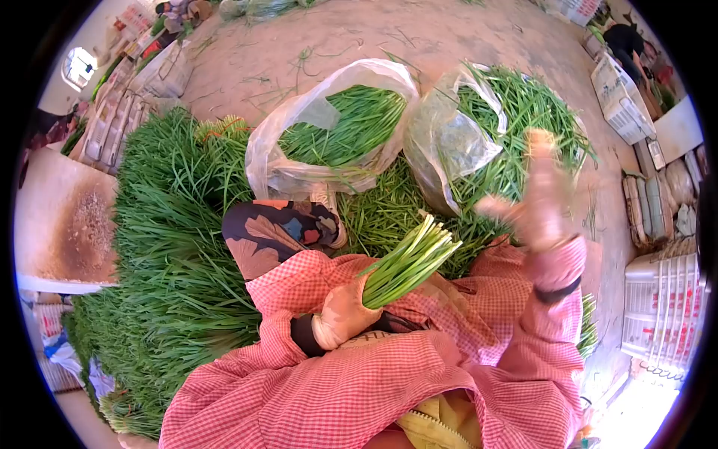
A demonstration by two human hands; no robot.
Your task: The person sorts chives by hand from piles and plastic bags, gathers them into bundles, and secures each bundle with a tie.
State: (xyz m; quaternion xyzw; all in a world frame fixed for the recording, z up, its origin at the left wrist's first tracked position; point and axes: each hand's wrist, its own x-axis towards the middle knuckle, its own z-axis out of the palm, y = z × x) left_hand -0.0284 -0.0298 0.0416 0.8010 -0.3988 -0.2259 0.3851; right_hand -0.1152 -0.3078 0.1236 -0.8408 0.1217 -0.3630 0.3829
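My gloved left hand (345, 313) is closed around a bunch of chives (410, 263), low in front of my lap. Its pale cut ends point up and to the right. Smeared by motion, my right hand (540, 198) reaches out over the right-hand plastic bag, thumb stretched away from the fingers. Something yellowish shows at its fingertips, too blurred to name. That clear bag (441, 146) overflows with loose green leaves (523, 101). Left of it, another open plastic bag (262, 153) holds more green leaves.
A big heap of chives (179, 239) lies along my left side. Loose leaves (381, 206) cover the ground between my legs and the bags. White plastic crates (662, 299) stand at the right. A person (632, 49) bends beside another crate (622, 101) at the far right.
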